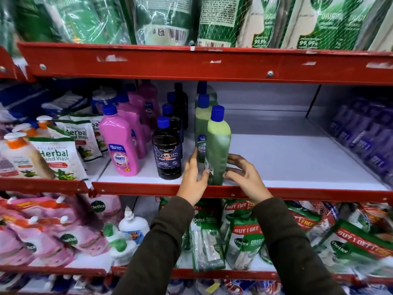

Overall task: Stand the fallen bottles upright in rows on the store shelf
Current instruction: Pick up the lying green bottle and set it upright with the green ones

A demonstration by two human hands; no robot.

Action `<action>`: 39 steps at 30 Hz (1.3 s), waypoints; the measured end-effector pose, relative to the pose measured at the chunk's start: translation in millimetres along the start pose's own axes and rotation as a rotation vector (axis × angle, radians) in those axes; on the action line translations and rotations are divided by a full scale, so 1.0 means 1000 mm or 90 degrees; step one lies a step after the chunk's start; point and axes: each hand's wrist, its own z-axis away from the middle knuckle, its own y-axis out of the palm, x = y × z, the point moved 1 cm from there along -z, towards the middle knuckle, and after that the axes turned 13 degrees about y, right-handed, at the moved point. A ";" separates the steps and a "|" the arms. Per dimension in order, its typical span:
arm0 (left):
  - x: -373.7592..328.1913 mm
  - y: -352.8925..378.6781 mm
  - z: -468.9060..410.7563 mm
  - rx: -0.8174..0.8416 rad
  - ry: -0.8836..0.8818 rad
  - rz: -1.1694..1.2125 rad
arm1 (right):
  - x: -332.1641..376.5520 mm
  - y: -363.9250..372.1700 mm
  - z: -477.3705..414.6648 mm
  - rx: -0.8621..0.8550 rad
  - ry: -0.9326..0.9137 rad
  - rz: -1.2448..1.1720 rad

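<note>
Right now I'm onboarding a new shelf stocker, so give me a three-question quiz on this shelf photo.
1. True or false: the front green bottle stands upright at the shelf edge.
2. Which colour row stands directly left of the green row? A) pink B) dark C) purple
3. Fill in: the caps on the pink bottles, dark bottles and green bottles are all ____.

Key: 1 true; 2 B; 3 blue. The left hand and right hand flank the front green bottle.
</note>
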 end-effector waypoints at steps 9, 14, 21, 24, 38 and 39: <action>0.011 0.002 0.001 -0.055 -0.038 0.036 | 0.005 0.001 -0.011 0.077 -0.001 0.014; 0.010 0.005 0.001 -0.094 -0.041 0.053 | 0.005 0.004 -0.014 0.042 0.009 0.046; -0.036 -0.004 0.007 -0.153 -0.067 0.232 | 0.014 0.025 0.018 -0.069 -0.043 -0.170; -0.038 -0.008 0.009 -0.148 -0.101 0.277 | 0.016 0.029 0.026 -0.067 -0.026 -0.189; -0.052 -0.014 0.049 -0.174 -0.013 0.202 | 0.005 0.047 0.057 -0.190 -0.128 -0.160; -0.051 -0.018 0.052 -0.219 0.000 0.197 | 0.005 0.052 0.063 -0.247 -0.169 -0.163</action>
